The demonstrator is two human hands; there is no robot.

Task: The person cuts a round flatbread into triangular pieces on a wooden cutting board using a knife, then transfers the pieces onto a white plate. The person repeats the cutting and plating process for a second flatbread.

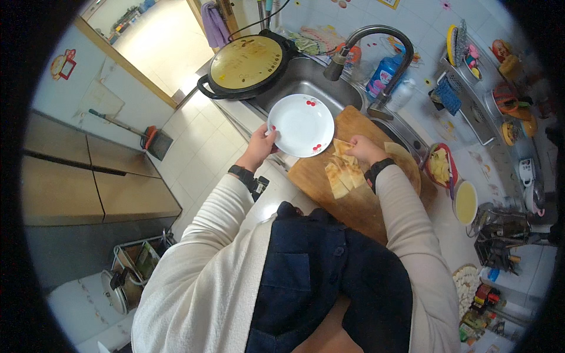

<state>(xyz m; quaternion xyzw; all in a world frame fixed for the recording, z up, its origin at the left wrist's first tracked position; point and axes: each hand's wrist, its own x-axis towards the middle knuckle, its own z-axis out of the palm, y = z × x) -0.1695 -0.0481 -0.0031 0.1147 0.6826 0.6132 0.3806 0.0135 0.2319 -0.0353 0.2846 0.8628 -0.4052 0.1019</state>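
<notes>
My left hand (pixel 260 147) grips the near left rim of a white plate (pixel 300 125) with red cherry prints, thumb on top. The plate holds no food and is over the front edge of the sink, beside the wooden cutting board (pixel 309 176). On the board lie several cut pieces of browned flatbread (pixel 344 176). My right hand (pixel 364 149) has its fingers closed on a flatbread piece at the far end of the pile. Behind that hand, a paler round of flatbread (pixel 397 152) shows in part on the board's right side.
A round electric griddle (pixel 246 61) sits at the left of the steel sink (pixel 309 81). A curved faucet (pixel 406 48) arches over the sink's right side. Right of the board stand a red basket of cut pieces (pixel 440 167) and a bowl of pale yellow liquid (pixel 466 203).
</notes>
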